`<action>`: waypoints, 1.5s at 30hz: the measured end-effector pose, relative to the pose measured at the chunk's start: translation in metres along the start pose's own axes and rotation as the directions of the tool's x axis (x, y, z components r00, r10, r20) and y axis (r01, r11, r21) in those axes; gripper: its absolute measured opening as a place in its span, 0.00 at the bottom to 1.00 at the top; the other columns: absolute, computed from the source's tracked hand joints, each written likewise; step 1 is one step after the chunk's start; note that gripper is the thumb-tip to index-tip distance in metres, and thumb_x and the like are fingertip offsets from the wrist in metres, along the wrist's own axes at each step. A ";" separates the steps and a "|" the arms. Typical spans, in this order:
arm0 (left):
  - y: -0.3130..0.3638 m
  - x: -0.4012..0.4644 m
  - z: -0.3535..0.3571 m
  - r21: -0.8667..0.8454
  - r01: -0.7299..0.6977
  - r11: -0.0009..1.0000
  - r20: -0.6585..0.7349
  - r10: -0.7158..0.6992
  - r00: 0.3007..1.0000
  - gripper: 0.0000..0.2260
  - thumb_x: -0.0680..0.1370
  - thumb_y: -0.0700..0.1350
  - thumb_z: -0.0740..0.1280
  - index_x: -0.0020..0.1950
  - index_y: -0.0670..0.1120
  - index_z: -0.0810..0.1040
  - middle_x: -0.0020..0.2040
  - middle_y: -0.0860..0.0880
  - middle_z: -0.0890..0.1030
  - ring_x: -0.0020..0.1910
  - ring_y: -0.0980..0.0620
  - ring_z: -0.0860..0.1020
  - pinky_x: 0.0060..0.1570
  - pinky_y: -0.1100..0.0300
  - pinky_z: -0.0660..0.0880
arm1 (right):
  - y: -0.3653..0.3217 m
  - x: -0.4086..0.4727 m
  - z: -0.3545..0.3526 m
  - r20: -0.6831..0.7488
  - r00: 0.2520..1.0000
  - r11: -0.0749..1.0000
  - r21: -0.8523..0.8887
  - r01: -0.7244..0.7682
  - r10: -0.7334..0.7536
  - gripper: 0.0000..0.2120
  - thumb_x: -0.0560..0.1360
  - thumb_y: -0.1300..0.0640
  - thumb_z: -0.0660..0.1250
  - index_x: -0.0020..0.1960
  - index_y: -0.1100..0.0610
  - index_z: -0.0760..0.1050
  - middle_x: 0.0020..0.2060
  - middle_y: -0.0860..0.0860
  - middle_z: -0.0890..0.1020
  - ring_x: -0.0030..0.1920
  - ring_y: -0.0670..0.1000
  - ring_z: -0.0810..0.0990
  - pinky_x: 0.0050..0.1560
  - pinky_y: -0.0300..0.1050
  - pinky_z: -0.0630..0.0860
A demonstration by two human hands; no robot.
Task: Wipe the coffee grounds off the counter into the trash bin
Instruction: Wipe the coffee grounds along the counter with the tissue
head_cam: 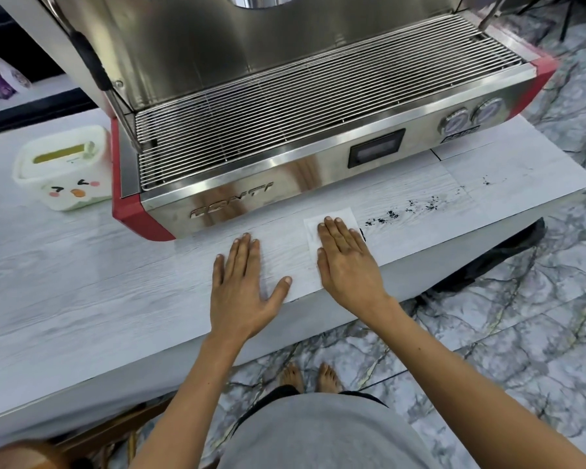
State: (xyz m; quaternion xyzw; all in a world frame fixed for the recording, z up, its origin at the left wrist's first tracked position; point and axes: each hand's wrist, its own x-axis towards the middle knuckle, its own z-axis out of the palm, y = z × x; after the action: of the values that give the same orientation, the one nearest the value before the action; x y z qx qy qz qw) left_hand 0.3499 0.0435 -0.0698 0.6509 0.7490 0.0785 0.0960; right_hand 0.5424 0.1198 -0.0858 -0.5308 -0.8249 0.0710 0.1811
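Dark coffee grounds (410, 208) lie scattered in a line on the white counter (82, 282), to the right of my hands. My right hand (345, 258) presses flat on a white paper wipe (332, 218) near the counter's front edge, with a few grounds at its right side. Just to its left, my left hand (244, 286) rests flat on the bare counter with fingers straight. A black trash bag (494, 262) hangs below the counter's right end, partly hidden by the edge.
A steel and red espresso machine (285, 130) fills the back of the counter. A white lidded tub (65, 167) with a cartoon face stands to its left. Marble floor and my bare feet (308, 379) show below.
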 end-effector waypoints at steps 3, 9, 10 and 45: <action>0.000 0.001 0.000 -0.010 0.000 1.000 -0.008 0.000 1.000 0.41 0.77 0.71 0.46 0.82 0.48 0.47 0.82 0.51 0.44 0.80 0.55 0.41 0.78 0.49 0.40 | -0.001 -0.004 0.001 -0.001 1.000 1.000 -0.007 0.004 -0.004 0.23 0.81 0.55 0.53 0.71 0.64 0.67 0.70 0.59 0.70 0.73 0.55 0.66 0.73 0.55 0.63; -0.003 0.001 0.002 -0.023 -0.008 1.000 -0.019 0.008 1.000 0.40 0.77 0.71 0.47 0.82 0.48 0.48 0.82 0.51 0.45 0.80 0.55 0.42 0.78 0.48 0.41 | 0.002 -0.007 -0.003 0.018 0.999 1.000 -0.009 0.028 -0.028 0.23 0.81 0.54 0.52 0.72 0.63 0.67 0.71 0.58 0.70 0.73 0.54 0.65 0.73 0.55 0.63; -0.003 0.001 0.002 -0.023 -0.009 1.000 -0.019 0.008 1.000 0.40 0.77 0.71 0.47 0.82 0.48 0.48 0.82 0.51 0.45 0.80 0.55 0.42 0.78 0.48 0.41 | 0.003 -0.007 -0.003 0.021 0.999 0.999 -0.009 0.031 -0.031 0.23 0.81 0.54 0.52 0.72 0.63 0.67 0.71 0.58 0.70 0.73 0.54 0.65 0.73 0.54 0.63; -0.035 -0.004 -0.001 -0.163 -0.037 0.986 -0.090 0.023 0.996 0.36 0.79 0.66 0.48 0.80 0.45 0.58 0.82 0.49 0.55 0.80 0.52 0.50 0.79 0.49 0.46 | -0.068 -0.035 0.016 -0.012 0.988 0.985 0.086 0.152 -0.151 0.20 0.81 0.56 0.57 0.70 0.61 0.69 0.70 0.56 0.71 0.74 0.52 0.64 0.74 0.52 0.62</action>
State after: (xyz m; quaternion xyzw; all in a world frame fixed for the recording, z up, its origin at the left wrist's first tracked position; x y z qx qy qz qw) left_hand 0.3169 0.0345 -0.0766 0.6478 0.7337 0.1699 0.1149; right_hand 0.4913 0.0605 -0.0875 -0.4583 -0.8585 0.0915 0.2109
